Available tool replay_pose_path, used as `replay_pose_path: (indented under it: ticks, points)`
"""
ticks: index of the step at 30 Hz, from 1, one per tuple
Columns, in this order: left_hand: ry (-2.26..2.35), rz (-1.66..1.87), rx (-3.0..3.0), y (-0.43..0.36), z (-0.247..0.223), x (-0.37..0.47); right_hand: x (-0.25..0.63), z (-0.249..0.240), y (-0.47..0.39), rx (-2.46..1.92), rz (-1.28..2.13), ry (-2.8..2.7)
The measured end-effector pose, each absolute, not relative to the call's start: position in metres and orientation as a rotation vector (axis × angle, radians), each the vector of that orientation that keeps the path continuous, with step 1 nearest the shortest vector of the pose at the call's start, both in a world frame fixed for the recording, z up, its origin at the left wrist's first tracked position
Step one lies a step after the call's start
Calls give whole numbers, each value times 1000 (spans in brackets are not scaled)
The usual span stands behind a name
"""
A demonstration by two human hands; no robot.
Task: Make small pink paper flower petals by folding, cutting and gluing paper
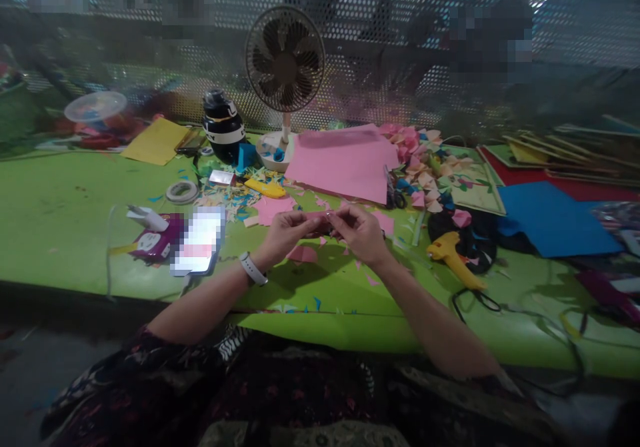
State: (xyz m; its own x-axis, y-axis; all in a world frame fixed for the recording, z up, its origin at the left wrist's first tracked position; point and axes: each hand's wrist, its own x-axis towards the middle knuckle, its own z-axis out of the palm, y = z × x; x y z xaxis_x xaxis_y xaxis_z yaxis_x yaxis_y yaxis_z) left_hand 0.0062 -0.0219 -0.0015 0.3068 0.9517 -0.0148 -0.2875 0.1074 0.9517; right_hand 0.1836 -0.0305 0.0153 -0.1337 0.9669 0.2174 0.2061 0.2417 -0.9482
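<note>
Over the green table, my left hand (287, 234) and my right hand (361, 234) meet at the fingertips, both closed in a pinch. Between them is a small pink piece of paper (324, 216), mostly covered by the fingers. A white band circles my left wrist. Just below the hands lies a cut pink paper piece (303, 254), with small pink scraps around it. Another pink paper (273, 208) rests behind my left hand. Beyond the hands is a large pink sheet (343, 160), with scissors (395, 190) at its right edge.
A fan (285, 60) and a black bottle (223, 127) stand at the back. On the left are a tape roll (182, 192) and a lit phone (199, 240). A yellow glue gun (457, 259) with its cord lies right, near a blue sheet (555, 219) and folded paper petals (425, 167).
</note>
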Motion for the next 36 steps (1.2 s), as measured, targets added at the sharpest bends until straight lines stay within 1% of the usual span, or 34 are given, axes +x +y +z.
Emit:
replay_pose_path:
  ticks: [8,14,20,23,29,36]
  points:
    - [805,1070,1060,-23,0,7,186,18,-30,-1174,972,-1548]
    - [796,1054,1067,-24,1,8,186,19,-28,-1142,1103,-1602]
    - [823,956,1139,-21,4,2,187,16,-26,-1131,1003,-1601]
    - [794,925,1184,-18,2,-1,187,20,-27,-1130,1062,-1547]
    - [778,931,1234,-17,1,-1,188,26,-28,-1129,1293,-1506]
    - [796,930,1266,-18,3,-1,193,31,-28,-1174,1326,-1582]
